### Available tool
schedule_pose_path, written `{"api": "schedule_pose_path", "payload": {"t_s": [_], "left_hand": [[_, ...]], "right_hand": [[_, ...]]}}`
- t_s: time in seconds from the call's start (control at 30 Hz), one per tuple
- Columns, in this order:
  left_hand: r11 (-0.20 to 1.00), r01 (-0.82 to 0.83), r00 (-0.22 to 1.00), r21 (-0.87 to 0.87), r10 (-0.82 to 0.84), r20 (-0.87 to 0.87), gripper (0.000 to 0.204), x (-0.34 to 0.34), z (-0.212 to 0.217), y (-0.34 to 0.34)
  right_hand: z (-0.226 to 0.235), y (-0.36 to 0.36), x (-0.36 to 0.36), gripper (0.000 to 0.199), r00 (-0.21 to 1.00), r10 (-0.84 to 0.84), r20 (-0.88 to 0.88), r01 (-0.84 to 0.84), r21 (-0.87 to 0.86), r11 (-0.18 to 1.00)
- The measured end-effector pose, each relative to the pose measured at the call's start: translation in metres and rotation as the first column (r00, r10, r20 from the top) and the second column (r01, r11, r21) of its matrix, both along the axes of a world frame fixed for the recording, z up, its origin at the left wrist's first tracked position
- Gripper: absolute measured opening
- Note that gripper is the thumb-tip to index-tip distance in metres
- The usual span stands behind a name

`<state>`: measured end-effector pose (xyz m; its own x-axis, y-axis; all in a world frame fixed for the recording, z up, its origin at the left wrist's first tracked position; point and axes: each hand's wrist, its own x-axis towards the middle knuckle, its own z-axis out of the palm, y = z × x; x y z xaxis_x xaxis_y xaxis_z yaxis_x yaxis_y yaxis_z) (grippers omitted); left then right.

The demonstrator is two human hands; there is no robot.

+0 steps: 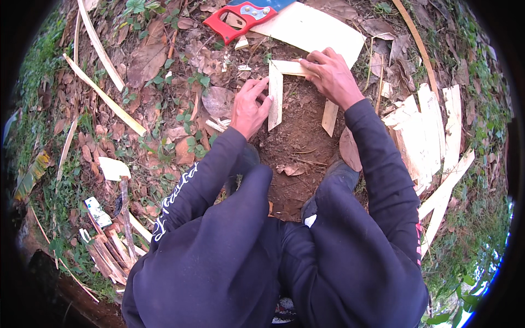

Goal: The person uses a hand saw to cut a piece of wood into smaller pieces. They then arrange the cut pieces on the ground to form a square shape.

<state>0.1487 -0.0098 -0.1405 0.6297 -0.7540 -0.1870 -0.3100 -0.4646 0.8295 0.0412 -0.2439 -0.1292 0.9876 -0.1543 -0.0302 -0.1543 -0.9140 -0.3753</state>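
Observation:
Short pale wooden strips with angled ends lie on the bare soil between my feet. My left hand (251, 108) is closed, fingers and thumb against the left edge of the upright-running wooden strip (275, 104). A crosswise wooden strip (291, 68) meets its top end in a mitred corner. My right hand (332, 77) pinches the right end of that crosswise strip, covering the end itself. Below the right hand, another wooden strip (329, 117) slants downward; its upper part is hidden by the hand.
A red-handled saw (240, 18) lies at the top beside a wide pale board (322, 34). Split wood pieces (418, 134) are heaped on the right. Long thin strips (104, 95) and a bundle of sticks (112, 254) lie left among dry leaves and green plants.

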Motion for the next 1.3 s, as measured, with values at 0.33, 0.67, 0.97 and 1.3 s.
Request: {"api": "schedule_pose_path", "payload": {"t_s": [0.33,0.67,0.97,1.3], "left_hand": [[0.998,-0.055,0.996,0.010,0.056,-0.065,0.040,0.005,0.005,-0.007],[0.989,-0.147,0.987,0.024,0.145,0.062,0.033,0.020,-0.001,-0.038],[0.987,-0.157,0.983,0.034,0.153,0.100,0.029,0.028,0.003,-0.047],[0.982,-0.121,0.982,0.146,0.097,0.165,0.031,0.039,-0.011,-0.063]], "right_hand": [[-0.005,0.003,-0.002,0.036,0.999,-0.022,0.025,0.022,0.001,1.000],[-0.003,0.003,-0.001,0.036,1.000,-0.018,0.007,0.018,-0.008,1.000],[-0.004,0.000,-0.001,0.037,1.000,-0.010,-0.012,0.010,0.023,1.000],[0.000,-0.009,-0.005,0.035,0.998,0.003,0.058,-0.009,0.107,0.994]]}}
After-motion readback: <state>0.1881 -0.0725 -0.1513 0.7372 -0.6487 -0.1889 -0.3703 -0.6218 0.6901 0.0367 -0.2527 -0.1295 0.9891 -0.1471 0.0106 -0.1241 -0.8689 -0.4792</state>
